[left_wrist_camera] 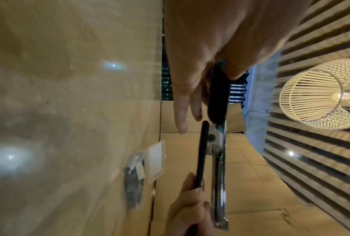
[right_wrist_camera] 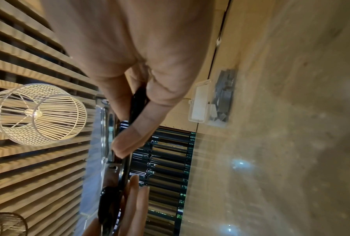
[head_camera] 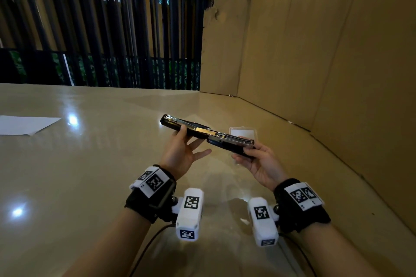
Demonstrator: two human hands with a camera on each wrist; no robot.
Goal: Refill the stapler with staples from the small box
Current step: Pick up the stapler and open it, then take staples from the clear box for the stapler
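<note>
A black stapler (head_camera: 202,134) is swung fully open into one long line and held in the air above the table. My left hand (head_camera: 184,139) pinches its black top arm (left_wrist_camera: 218,99) between thumb and forefinger, with the other fingers straight. My right hand (head_camera: 249,153) grips the other end, where the chrome staple channel (left_wrist_camera: 218,183) faces up. The small clear plastic box (head_camera: 243,132) lies on the table just behind my right hand, lid open. Grey staple strips lie in the box (right_wrist_camera: 222,99).
The glossy beige table (head_camera: 90,164) stretches out to the left, with a white sheet of paper (head_camera: 27,125) at its far left. Cardboard walls (head_camera: 337,51) stand along the right side and back right. A black slatted fence (head_camera: 101,29) is behind the table.
</note>
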